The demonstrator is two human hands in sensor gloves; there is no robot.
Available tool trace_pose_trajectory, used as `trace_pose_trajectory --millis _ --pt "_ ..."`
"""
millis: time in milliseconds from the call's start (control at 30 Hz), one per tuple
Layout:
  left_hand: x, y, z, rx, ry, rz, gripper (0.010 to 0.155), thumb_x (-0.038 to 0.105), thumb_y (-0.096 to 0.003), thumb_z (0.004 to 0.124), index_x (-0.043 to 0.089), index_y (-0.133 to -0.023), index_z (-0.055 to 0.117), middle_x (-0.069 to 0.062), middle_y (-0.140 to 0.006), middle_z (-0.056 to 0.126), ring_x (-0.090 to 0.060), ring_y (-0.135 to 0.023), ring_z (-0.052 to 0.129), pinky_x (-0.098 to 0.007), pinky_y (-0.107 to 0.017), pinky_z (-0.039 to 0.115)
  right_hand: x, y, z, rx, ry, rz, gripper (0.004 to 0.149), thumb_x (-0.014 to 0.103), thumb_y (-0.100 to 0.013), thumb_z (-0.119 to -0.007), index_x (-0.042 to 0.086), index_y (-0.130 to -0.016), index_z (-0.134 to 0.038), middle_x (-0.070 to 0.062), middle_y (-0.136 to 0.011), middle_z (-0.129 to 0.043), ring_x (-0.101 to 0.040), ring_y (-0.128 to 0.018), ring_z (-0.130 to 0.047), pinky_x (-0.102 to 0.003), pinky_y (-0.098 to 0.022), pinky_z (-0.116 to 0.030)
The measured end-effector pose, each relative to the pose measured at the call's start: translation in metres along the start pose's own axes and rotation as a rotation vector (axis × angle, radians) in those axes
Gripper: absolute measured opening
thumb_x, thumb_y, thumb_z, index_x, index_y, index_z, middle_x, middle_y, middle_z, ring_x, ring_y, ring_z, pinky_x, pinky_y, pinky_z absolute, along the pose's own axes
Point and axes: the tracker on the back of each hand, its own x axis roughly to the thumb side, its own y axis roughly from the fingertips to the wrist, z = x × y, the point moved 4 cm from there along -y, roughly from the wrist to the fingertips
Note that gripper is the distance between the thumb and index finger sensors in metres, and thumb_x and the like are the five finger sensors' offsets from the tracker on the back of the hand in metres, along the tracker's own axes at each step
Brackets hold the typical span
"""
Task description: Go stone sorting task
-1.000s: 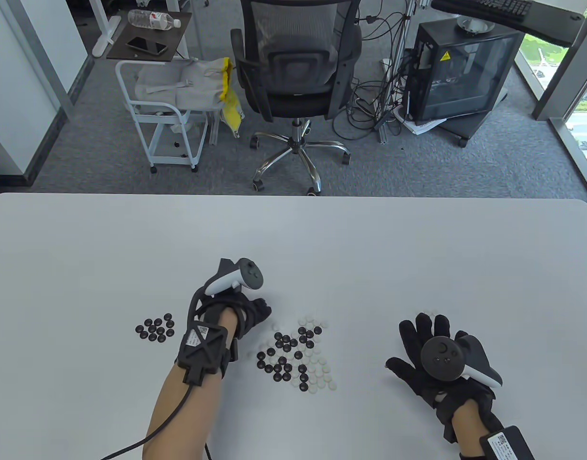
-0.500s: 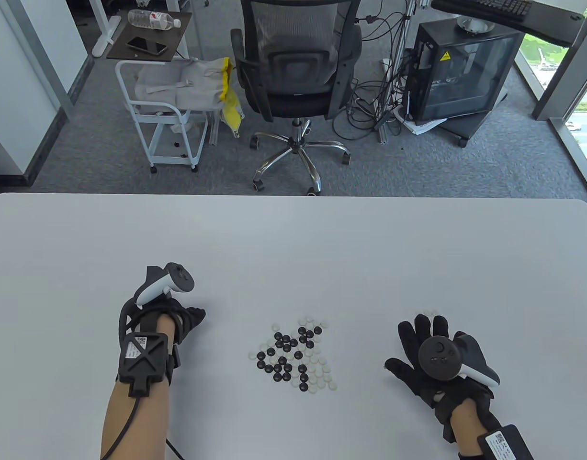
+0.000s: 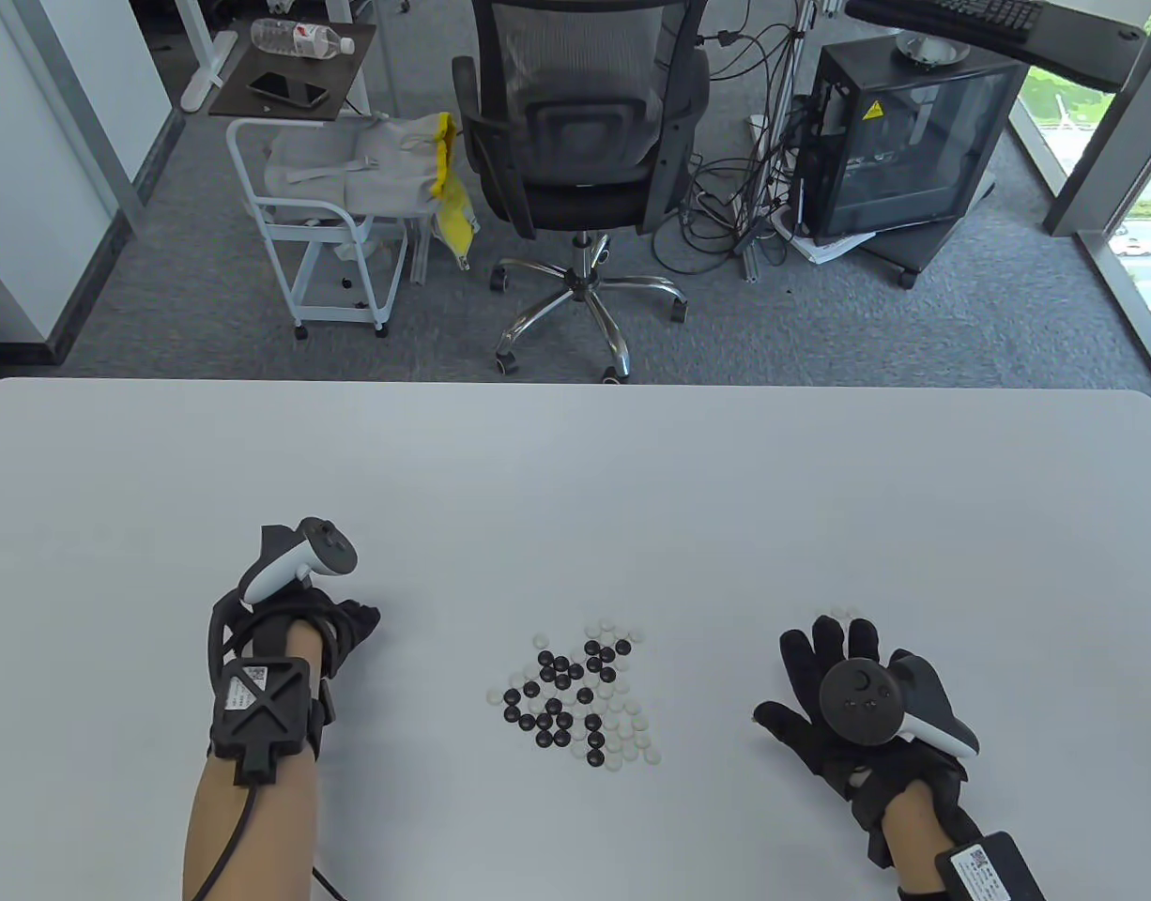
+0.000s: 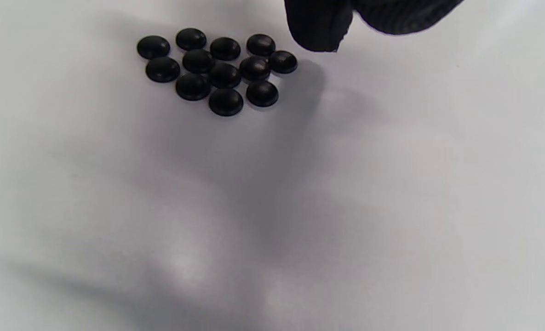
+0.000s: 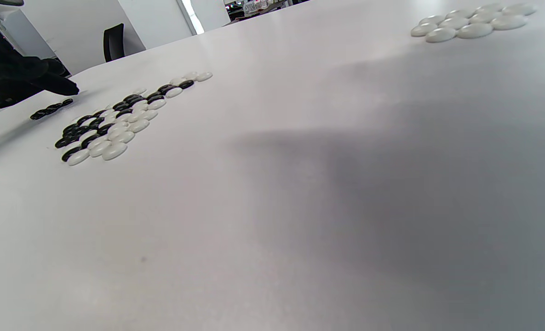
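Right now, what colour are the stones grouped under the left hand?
All black: the sorted stones, best in the left wrist view, below the left hand.

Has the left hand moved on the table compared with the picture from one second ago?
Yes. The left hand has gone to the left, away from the mixed pile of stones, and is now over the group of black stones.
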Motion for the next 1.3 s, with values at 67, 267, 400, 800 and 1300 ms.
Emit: trace_pose_trajectory --millis 67,267,400,800,1300 --pt "0.014 0.006 0.0 0.004 -0.041 0.045 0.068 0.053 -0.0514 0.05 0.031 -0.116 0.053 -0.021 -0.112 -0.013 -0.053 -0.093 -0.019 -0.082 -0.054 0.0 0.0 0.0 0.0 0.003 0.001 -0.001 0.087 0.052 -0.064 -0.048 -0.009 -0.117 -0.015 -0.05 -0.108 0.0 -0.069 -0.087 0.011 -0.088 -0.046 0.0" --pt "0.078 0.032 0.016 0.008 -0.226 0.243 0.066 0.053 -0.052 0.052 0.03 -0.113 0.063 -0.022 -0.116 -0.004 -0.054 -0.095 -0.013 -0.082 -0.055 0.004 0.0 0.0 -0.001 0.007 0.004 -0.002 0.087 0.052 -0.064 -0.048 -0.009 -0.117 -0.016 -0.05 -0.108 0.0 -0.069 -0.087 0.01 -0.088 -0.046 0.0" --pt "0.113 0.048 0.039 -0.001 -0.355 0.34 0.066 0.053 -0.0521 0.052 0.03 -0.113 0.064 -0.023 -0.116 -0.003 -0.055 -0.096 -0.01 -0.082 -0.056 0.006 0.0 0.0 0.0 0.003 0.002 -0.001 0.087 0.052 -0.064 -0.048 -0.009 -0.117 -0.016 -0.05 -0.108 0.0 -0.069 -0.087 0.01 -0.088 -0.046 0.0" --pt "0.149 0.058 0.101 -0.073 -0.521 0.473 0.066 0.052 -0.0517 0.051 0.033 -0.115 0.05 -0.023 -0.112 -0.009 -0.054 -0.093 -0.015 -0.082 -0.054 0.004 0.001 0.0 0.0 0.006 0.002 0.0 0.087 0.052 -0.064 -0.048 -0.009 -0.117 -0.017 -0.049 -0.108 -0.001 -0.069 -0.087 0.01 -0.088 -0.046 0.0" --pt "0.009 0.031 0.058 -0.032 -0.213 0.222 0.065 0.052 -0.051 0.051 0.036 -0.114 0.052 -0.02 -0.11 -0.014 -0.053 -0.091 -0.019 -0.082 -0.053 0.001 0.001 0.0 -0.001 0.009 0.001 0.002 0.087 0.052 -0.064 -0.048 -0.009 -0.117 -0.017 -0.05 -0.108 -0.001 -0.069 -0.087 0.01 -0.088 -0.046 0.0"
